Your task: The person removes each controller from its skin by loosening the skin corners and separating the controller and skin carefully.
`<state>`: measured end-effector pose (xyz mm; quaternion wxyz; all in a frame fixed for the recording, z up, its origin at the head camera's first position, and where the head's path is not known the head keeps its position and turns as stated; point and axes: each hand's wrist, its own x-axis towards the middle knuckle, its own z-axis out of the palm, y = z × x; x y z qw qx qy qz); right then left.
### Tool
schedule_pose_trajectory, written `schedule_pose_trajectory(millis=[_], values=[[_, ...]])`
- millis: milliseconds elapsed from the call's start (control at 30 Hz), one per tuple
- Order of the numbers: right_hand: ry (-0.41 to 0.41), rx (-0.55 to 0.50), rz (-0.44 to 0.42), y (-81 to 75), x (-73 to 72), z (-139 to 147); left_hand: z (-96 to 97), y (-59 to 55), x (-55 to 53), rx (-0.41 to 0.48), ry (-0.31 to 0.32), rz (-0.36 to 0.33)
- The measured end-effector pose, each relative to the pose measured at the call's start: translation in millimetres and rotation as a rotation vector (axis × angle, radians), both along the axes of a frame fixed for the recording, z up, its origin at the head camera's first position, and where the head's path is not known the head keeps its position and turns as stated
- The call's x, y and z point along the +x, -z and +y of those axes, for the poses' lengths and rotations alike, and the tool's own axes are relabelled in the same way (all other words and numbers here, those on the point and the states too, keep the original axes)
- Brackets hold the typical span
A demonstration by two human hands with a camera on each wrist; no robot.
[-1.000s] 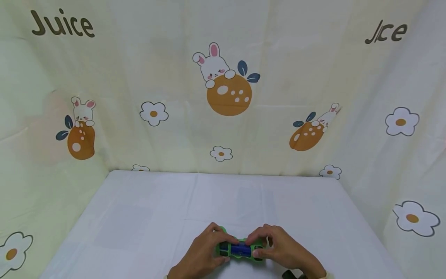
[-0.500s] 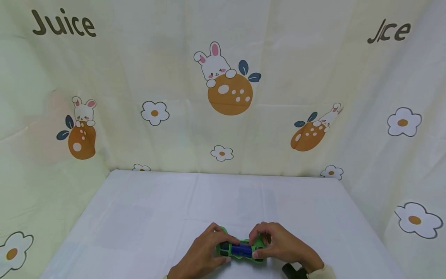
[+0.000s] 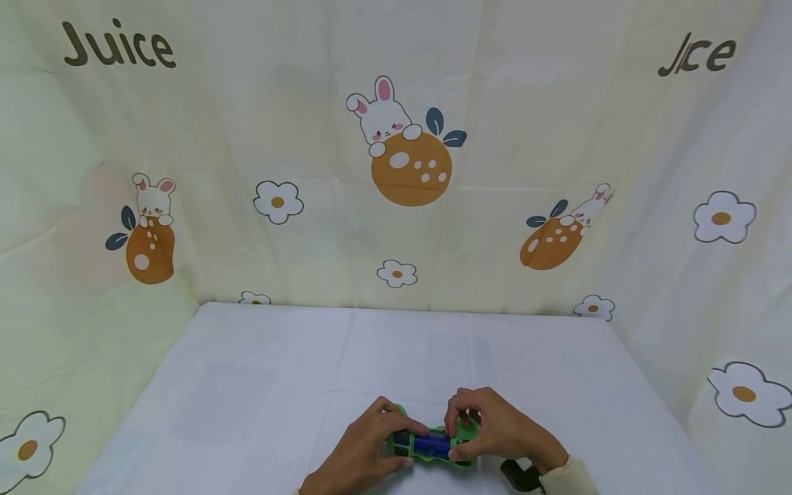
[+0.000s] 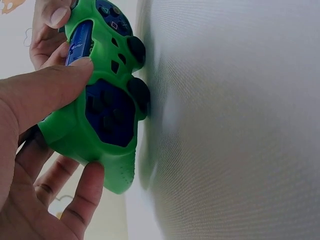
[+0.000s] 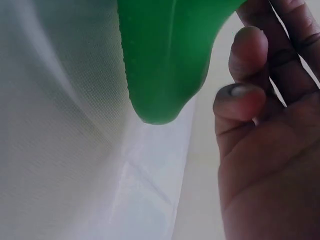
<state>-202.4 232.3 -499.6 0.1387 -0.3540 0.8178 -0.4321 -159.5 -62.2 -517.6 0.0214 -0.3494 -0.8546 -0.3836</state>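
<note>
A blue game controller point(image 3: 431, 445) stands low over the near part of the table, wearing a green rubbery cover point(image 4: 110, 155). In the left wrist view its buttons and dark thumbsticks point(image 4: 139, 95) face the white cloth. My left hand point(image 3: 365, 443) grips the left end, thumb laid across the cover's edge by the exposed blue back. At the other end, my right hand point(image 3: 495, 427) pinches the cover with thumb and bent fingers. The right wrist view shows one green handle point(image 5: 165, 65) hanging free, with curled fingers point(image 5: 247, 50) beside it.
A white cloth covers the table point(image 3: 278, 385). Behind and at both sides hangs a printed curtain point(image 3: 309, 124) with rabbits, oranges and flowers. A dark object point(image 3: 520, 476) sits by my right wrist.
My right hand's fingers have shifted from the controller's middle toward its right end and drawn up a little. My left hand keeps its grip. The head view has shifted slightly.
</note>
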Motion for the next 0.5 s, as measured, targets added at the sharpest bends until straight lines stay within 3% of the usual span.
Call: schedule_pose_trajectory(millis=[300,500], values=[[-0.106,-0.020,-0.117,-4.5,-5.9,-1,-1.1,-0.6,-0.8,0.003,0.000,0.013],[-0.125,0.020,-0.184,-11.0,-8.6,-1,-0.1,0.4,-1.7,0.012,0.014,0.025]])
